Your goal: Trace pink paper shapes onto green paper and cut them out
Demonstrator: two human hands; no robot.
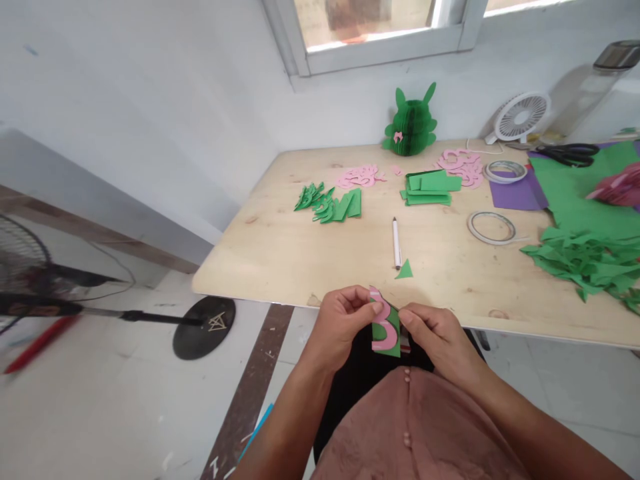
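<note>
My left hand [343,327] pinches a pink paper cutout [386,339], curved like a "3", against a piece of green paper [394,348]. Both are held just off the table's front edge, above my lap. The fingers of my right hand [433,331] are closed at the right upper edge of the green paper; whether they grip anything else there is hidden. Beyond my hands lie a small green paper scrap [405,269] and a white pen [397,243].
On the wooden table [260,247] are green cutouts [313,197], pink cutouts [360,176], stacked green strips [427,188], tape rolls [493,228], black-handled scissors [570,155] and green scraps [590,263]. A green paper figure [413,127] and small fan [523,117] stand behind.
</note>
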